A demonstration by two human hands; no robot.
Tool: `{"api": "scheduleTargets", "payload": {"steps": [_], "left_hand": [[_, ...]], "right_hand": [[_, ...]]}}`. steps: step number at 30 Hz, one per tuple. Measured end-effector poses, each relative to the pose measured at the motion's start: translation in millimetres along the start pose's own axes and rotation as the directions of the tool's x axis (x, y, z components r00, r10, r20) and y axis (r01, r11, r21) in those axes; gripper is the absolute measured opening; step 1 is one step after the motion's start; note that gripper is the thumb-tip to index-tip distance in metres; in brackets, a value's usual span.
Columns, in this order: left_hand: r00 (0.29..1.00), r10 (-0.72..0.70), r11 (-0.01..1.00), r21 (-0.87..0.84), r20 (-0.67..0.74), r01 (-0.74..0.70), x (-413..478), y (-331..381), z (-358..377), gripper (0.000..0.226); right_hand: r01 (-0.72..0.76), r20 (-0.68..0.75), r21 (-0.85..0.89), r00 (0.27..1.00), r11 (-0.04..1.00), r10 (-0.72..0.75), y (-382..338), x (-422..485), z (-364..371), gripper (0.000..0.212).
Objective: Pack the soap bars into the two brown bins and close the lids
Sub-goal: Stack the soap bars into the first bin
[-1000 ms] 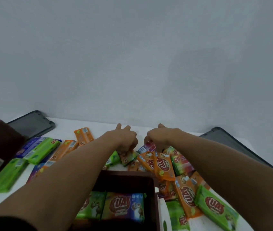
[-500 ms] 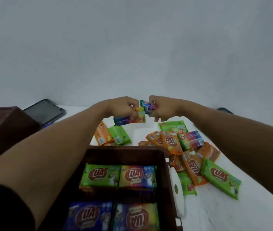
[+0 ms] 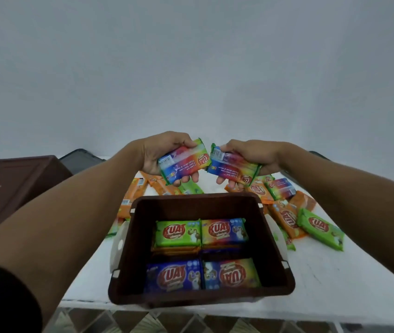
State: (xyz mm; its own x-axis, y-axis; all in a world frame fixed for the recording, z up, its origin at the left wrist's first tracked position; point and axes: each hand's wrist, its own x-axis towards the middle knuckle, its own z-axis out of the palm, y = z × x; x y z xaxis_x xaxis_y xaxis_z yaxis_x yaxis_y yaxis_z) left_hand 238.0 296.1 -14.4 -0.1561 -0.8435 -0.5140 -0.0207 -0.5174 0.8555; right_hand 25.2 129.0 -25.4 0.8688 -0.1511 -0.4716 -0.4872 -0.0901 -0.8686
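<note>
An open brown bin (image 3: 275,239) stands at the table's near edge, with stacked soap bars (image 3: 178,233) filling its floor in a two-by-two layout. Above its far rim, my left hand (image 3: 164,150) grips a rainbow-wrapped soap bar (image 3: 183,163), back side facing me. Beside it, my right hand (image 3: 251,156) holds a second rainbow soap bar (image 3: 233,167). The two bars nearly touch. Loose orange and green soap bars (image 3: 287,218) lie on the table beyond and to the right of the bin.
A second brown bin (image 3: 15,179) stands at the far left with its lid on. A dark grey lid (image 3: 80,157) lies behind it. The white table (image 3: 335,280) ends just below the open bin, above patterned floor tiles. A plain wall stands behind.
Both hands lifted a rainbow soap bar each from the pile and drew them back toward me, over the open bin's far rim. My view tilted down, showing the whole bin.
</note>
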Motion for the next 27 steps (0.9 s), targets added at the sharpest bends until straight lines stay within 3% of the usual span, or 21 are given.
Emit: {"api": "scheduleTargets", "payload": {"steps": [3, 6, 10, 13, 16, 19, 21, 27], "left_hand": [[0.999, -0.025, 0.999, 0.049, 0.026, 0.024, -16.9, -9.2, 6.3, 0.052], [0.998, -0.061, 0.99, 0.131, 0.015, 0.059, -28.2, -20.5, 14.5, 0.05], [0.996, -0.073, 0.937, 0.337, -0.058, 0.088, -37.3, -38.6, 23.5, 0.049], [0.998, -0.06, 0.857, 0.51, -0.034, 0.069, -37.3, -47.9, 29.2, 0.049], [0.996, -0.084, 0.678, 0.73, -0.042, 0.088, -36.5, -50.2, 41.3, 0.037], [0.993, -0.027, 0.383, 0.916, -0.119, 0.12, -32.2, -52.8, 53.7, 0.051], [0.99, -0.004, 0.24, 0.961, -0.142, 0.139, -28.2, -60.1, 60.8, 0.06], [0.967, 0.158, -0.001, 0.98, -0.198, 0.201, -23.4, -87.6, 73.7, 0.083]], "right_hand": [[-0.01, -0.014, -0.045, 1.0, 0.999, 0.009, 2.1, -11.1, 20.7, 0.06], [-0.022, -0.038, -0.201, 0.999, 0.979, 0.014, 6.1, -16.1, 41.0, 0.056], [-0.011, -0.044, -0.352, 0.999, 0.936, -0.005, 16.0, -18.4, 60.9, 0.049], [-0.009, -0.075, -0.503, 0.997, 0.865, -0.033, 25.2, -20.5, 73.9, 0.053], [-0.003, -0.116, -0.606, 0.99, 0.795, -0.084, 34.7, -19.5, 85.2, 0.063], [-0.006, -0.153, -0.806, 0.968, 0.591, -0.199, 44.8, -18.9, 94.0, 0.072], [-0.004, -0.145, -0.87, 0.958, 0.493, -0.248, 53.4, -18.0, 96.8, 0.075], [0.029, -0.1, -0.906, 0.955, 0.423, -0.28, 72.6, -17.4, 99.5, 0.076]]}}
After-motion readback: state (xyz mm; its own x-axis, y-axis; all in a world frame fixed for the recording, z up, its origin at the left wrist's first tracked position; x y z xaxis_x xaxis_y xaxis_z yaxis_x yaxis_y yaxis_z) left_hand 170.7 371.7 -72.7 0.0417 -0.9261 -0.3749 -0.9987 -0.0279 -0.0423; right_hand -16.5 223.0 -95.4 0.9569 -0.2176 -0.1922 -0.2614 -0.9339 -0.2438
